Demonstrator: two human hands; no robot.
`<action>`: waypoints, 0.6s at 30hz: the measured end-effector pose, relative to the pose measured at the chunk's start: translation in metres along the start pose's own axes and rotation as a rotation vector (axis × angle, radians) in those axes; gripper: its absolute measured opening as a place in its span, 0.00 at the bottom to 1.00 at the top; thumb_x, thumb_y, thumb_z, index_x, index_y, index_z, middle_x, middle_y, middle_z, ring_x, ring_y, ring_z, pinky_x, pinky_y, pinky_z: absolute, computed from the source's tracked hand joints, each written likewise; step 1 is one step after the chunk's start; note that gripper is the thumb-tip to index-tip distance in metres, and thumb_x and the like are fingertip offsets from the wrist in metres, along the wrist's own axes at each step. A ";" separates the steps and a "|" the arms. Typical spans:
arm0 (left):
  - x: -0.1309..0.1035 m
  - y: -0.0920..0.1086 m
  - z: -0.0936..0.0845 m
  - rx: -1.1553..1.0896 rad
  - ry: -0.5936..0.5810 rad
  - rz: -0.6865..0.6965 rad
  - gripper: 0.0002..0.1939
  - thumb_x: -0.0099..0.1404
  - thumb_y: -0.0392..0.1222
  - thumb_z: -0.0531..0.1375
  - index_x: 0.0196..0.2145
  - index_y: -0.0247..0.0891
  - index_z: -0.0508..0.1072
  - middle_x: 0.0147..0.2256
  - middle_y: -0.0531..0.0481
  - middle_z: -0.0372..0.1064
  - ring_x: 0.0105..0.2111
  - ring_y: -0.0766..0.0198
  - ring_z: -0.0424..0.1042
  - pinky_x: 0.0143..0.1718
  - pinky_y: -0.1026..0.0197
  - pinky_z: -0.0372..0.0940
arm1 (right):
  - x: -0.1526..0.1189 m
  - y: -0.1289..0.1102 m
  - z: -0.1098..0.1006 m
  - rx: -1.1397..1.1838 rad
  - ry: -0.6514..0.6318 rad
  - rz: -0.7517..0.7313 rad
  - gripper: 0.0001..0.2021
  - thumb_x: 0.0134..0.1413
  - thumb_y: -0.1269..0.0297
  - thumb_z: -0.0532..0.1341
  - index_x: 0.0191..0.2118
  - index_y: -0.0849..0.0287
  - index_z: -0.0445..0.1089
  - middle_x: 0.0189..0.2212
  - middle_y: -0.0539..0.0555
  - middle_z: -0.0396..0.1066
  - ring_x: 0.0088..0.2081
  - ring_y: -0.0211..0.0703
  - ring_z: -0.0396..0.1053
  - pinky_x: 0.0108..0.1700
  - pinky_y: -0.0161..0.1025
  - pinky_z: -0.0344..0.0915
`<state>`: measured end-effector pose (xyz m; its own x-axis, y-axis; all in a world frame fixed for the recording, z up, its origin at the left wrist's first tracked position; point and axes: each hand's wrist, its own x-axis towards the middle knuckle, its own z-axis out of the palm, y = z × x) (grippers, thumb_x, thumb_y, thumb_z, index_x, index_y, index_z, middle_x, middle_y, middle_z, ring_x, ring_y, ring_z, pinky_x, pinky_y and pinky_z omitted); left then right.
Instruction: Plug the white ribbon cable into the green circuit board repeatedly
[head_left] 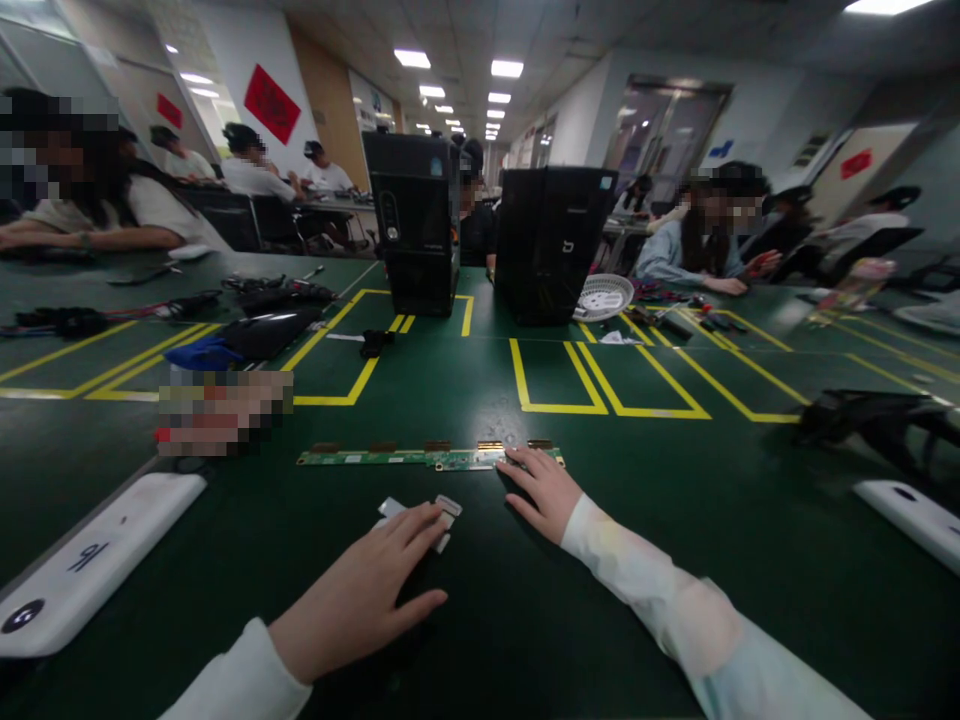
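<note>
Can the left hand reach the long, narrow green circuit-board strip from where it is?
Likely yes: the left hand is over small whitish pieces, and beyond them only dark green tabletop shows before the circuit-board strip.

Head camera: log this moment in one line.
left hand: over small pale pieces | right hand: at right part of circuit strip | strip: flat on green table

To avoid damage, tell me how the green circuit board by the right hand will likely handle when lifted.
Being narrow and thin-looking, the green circuit board is probably light and may flex if held by one end. The tabs along its far edge seem fragile.
</note>
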<state>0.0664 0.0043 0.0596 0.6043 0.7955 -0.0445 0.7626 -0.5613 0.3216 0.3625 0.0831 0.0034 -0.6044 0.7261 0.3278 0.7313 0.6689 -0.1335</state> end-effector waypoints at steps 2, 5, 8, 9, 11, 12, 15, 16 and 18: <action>0.010 0.009 0.002 0.014 -0.013 0.045 0.31 0.68 0.58 0.50 0.65 0.46 0.55 0.65 0.45 0.53 0.63 0.54 0.57 0.60 0.48 0.57 | 0.000 -0.001 -0.002 -0.003 0.000 0.007 0.22 0.63 0.58 0.53 0.60 0.60 0.63 0.59 0.63 0.61 0.61 0.55 0.57 0.61 0.57 0.56; 0.030 0.022 0.006 0.047 0.017 0.069 0.29 0.69 0.57 0.49 0.63 0.41 0.59 0.63 0.42 0.58 0.61 0.52 0.60 0.59 0.47 0.59 | 0.000 -0.001 -0.004 0.000 -0.001 0.007 0.22 0.63 0.58 0.53 0.60 0.60 0.64 0.60 0.63 0.61 0.61 0.55 0.57 0.61 0.56 0.57; 0.052 0.032 0.009 0.117 0.065 0.064 0.29 0.69 0.57 0.49 0.59 0.36 0.64 0.60 0.38 0.62 0.56 0.49 0.64 0.53 0.45 0.62 | -0.001 -0.001 -0.005 0.006 -0.010 0.006 0.22 0.63 0.59 0.54 0.60 0.60 0.64 0.60 0.63 0.61 0.61 0.54 0.57 0.60 0.55 0.58; 0.058 0.034 0.011 0.129 0.086 0.061 0.28 0.69 0.57 0.48 0.58 0.36 0.65 0.59 0.38 0.63 0.55 0.50 0.65 0.52 0.46 0.63 | -0.002 -0.001 -0.006 0.009 -0.012 0.007 0.22 0.62 0.59 0.54 0.60 0.60 0.64 0.60 0.62 0.61 0.61 0.54 0.57 0.61 0.55 0.58; 0.067 0.037 0.015 0.132 0.125 0.048 0.28 0.70 0.57 0.47 0.57 0.35 0.65 0.57 0.37 0.64 0.54 0.50 0.66 0.50 0.47 0.64 | -0.003 -0.001 -0.006 0.014 -0.017 0.012 0.22 0.62 0.60 0.54 0.60 0.60 0.63 0.60 0.62 0.61 0.61 0.53 0.57 0.61 0.55 0.57; 0.069 0.037 0.017 0.126 0.137 0.039 0.29 0.69 0.58 0.47 0.57 0.35 0.65 0.56 0.37 0.65 0.53 0.50 0.66 0.50 0.47 0.64 | -0.003 -0.001 -0.006 0.017 -0.019 0.015 0.22 0.62 0.60 0.54 0.60 0.59 0.63 0.60 0.62 0.61 0.61 0.53 0.57 0.61 0.55 0.57; 0.070 0.037 0.019 0.099 0.141 0.020 0.29 0.69 0.58 0.48 0.59 0.35 0.64 0.56 0.37 0.66 0.54 0.50 0.66 0.51 0.47 0.63 | -0.003 0.000 -0.007 0.022 -0.026 0.020 0.22 0.62 0.59 0.54 0.60 0.58 0.63 0.60 0.62 0.61 0.62 0.53 0.56 0.61 0.56 0.57; 0.068 0.037 0.019 0.085 0.134 0.021 0.29 0.69 0.57 0.48 0.59 0.35 0.63 0.57 0.38 0.65 0.54 0.50 0.65 0.52 0.47 0.63 | -0.003 0.000 -0.007 0.025 -0.026 0.019 0.22 0.62 0.59 0.54 0.60 0.58 0.63 0.60 0.62 0.61 0.62 0.53 0.56 0.61 0.56 0.57; 0.064 0.037 0.018 0.055 0.115 0.026 0.29 0.69 0.56 0.49 0.60 0.35 0.62 0.58 0.39 0.64 0.56 0.50 0.64 0.53 0.47 0.62 | -0.003 0.000 -0.007 0.031 -0.022 0.016 0.22 0.62 0.59 0.53 0.60 0.59 0.63 0.61 0.62 0.60 0.62 0.54 0.56 0.61 0.57 0.57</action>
<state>0.1374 0.0305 0.0512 0.5959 0.7997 0.0731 0.7605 -0.5912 0.2685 0.3669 0.0796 0.0091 -0.5996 0.7400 0.3049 0.7310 0.6614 -0.1677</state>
